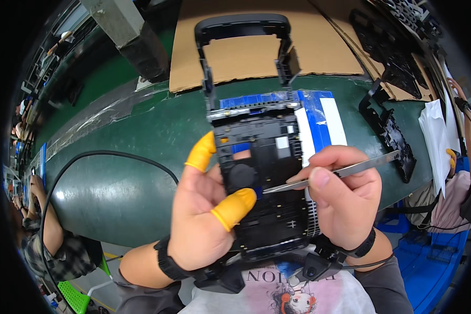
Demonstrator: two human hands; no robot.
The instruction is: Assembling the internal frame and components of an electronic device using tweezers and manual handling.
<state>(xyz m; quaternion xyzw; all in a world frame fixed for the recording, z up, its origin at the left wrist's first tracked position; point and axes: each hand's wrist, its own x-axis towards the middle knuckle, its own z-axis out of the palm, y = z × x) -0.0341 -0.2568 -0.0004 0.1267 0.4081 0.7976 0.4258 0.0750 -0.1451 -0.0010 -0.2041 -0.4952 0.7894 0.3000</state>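
Observation:
A black plastic device housing with an open frame at its far end lies before me, tilted slightly. My left hand, with yellow finger cots on thumb and a finger, grips its left edge; the thumb presses on the inner face. In my right hand is a pair of metal tweezers. Their tips touch or hover just over the housing, beside my left thumb, at a small blue patch. I cannot tell whether anything is between the tips. A round black disc and a white square sit on the inner face above the thumb.
A similar black part lies on the green table at right. Behind stands brown cardboard with more black frames. A black cable arcs across the left. Other people sit at both sides; a blue chair is at lower right.

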